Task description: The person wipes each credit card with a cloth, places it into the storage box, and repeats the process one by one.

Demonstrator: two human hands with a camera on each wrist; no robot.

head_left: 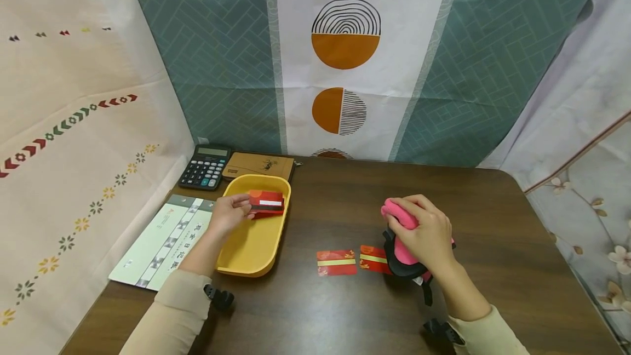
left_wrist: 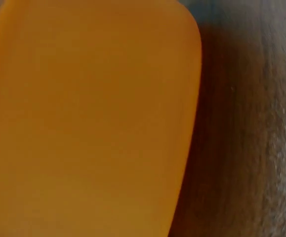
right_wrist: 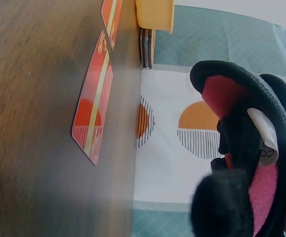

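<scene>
Over the far part of a yellow plastic tray (head_left: 246, 253), my left hand (head_left: 228, 215) pinches a red card (head_left: 267, 195) with a white strip between fingers and thumb. More red shows right beneath that card. The left wrist view holds only the tray (left_wrist: 93, 118) and tabletop. My right hand (head_left: 430, 233) grips a soft pink and black plush thing (head_left: 400, 215) above the table; its white label (right_wrist: 265, 136) shows in the right wrist view. Two red cards with yellow stripes lie near it: one card (head_left: 336, 263) in full, the other card (head_left: 373, 259) partly covered by the plush.
A black calculator (head_left: 205, 167) and a tan notebook (head_left: 258, 165) lie behind the tray. Left of it is a pale green ledger (head_left: 165, 234), partly under the left forearm. Fabric hangings (head_left: 340, 78) border the dark wooden table (head_left: 315, 316) at the back and sides.
</scene>
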